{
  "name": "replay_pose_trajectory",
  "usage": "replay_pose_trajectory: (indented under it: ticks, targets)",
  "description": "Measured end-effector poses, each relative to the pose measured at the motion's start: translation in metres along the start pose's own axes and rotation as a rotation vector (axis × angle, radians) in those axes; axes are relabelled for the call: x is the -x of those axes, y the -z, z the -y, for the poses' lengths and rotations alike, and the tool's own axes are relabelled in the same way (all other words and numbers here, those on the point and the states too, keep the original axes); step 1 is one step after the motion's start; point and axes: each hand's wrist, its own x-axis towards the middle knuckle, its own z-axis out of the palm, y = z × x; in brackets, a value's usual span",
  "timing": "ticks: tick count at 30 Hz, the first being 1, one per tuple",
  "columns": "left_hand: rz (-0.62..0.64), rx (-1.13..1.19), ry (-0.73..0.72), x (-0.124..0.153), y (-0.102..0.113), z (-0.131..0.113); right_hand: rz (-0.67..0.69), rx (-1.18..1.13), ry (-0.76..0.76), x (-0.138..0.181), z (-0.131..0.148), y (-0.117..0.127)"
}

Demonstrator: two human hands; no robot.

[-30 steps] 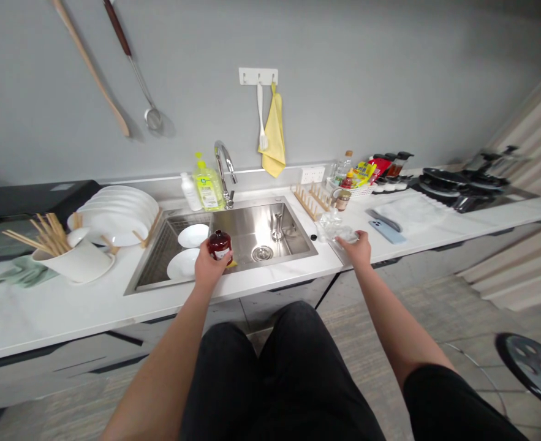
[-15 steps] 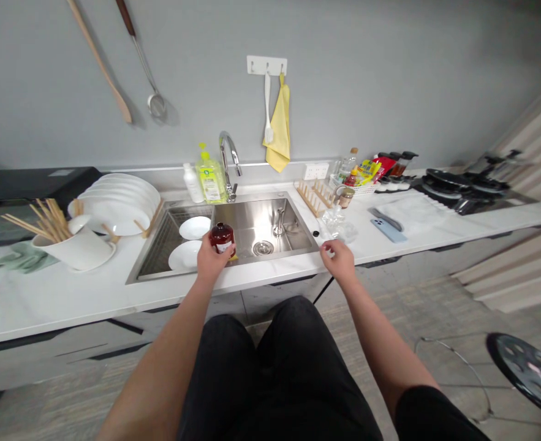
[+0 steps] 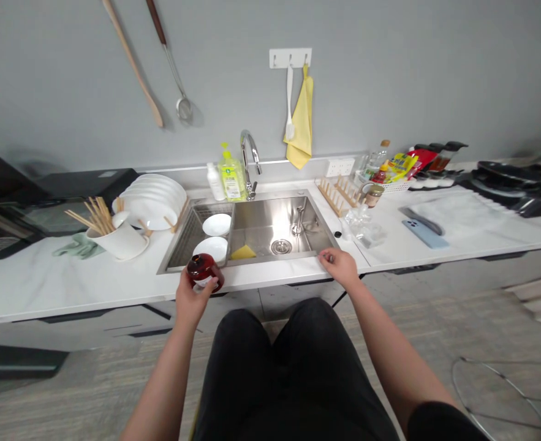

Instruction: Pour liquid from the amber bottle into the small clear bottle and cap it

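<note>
My left hand (image 3: 192, 298) is wrapped round a dark reddish-brown bottle (image 3: 205, 273) with a pale label and an uncapped neck. The bottle is tilted over the counter's front edge, left of the sink's middle. My right hand (image 3: 339, 266) rests at the front right corner of the sink (image 3: 293, 255). Its fingers are curled together, and what they hold, if anything, is too small to make out. Two white bowls, a farther one (image 3: 217, 225) and a nearer one (image 3: 211, 247), sit in the left basin. A yellow cloth or sponge (image 3: 243, 252) lies in the right basin.
The faucet (image 3: 250, 159) stands behind the sink, beside a green soap bottle (image 3: 232, 177) and a white bottle (image 3: 215, 182). White plates (image 3: 153, 199) and a chopstick holder (image 3: 118, 239) are at left. Clear plastic (image 3: 364, 226) and a phone (image 3: 425, 233) lie at right.
My left hand has drawn the bottle back from the sink toward me and tilted it. The yellow piece in the basin is now uncovered. The view has turned left; my right hand stays by the sink corner.
</note>
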Motion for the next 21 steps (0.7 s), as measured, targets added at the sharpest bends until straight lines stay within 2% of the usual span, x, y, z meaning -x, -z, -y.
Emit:
replay_pose_trajectory:
  ticks: [12,15,18,21]
  targets:
    - [0.006,-0.023,0.110,0.001,-0.013,0.016,0.005,-0.068,0.034,0.002,-0.005,0.001]
    - [0.002,0.045,0.048,0.000,-0.014,0.022,-0.007,-0.060,0.039,0.002,-0.006,-0.001]
    - [-0.069,0.082,-0.062,0.009,-0.008,0.027,-0.030,-0.093,0.017,0.002,-0.006,-0.001]
    - [-0.240,0.047,-0.133,0.037,0.002,0.034,-0.105,-0.083,-0.005,0.001,-0.006,0.002]
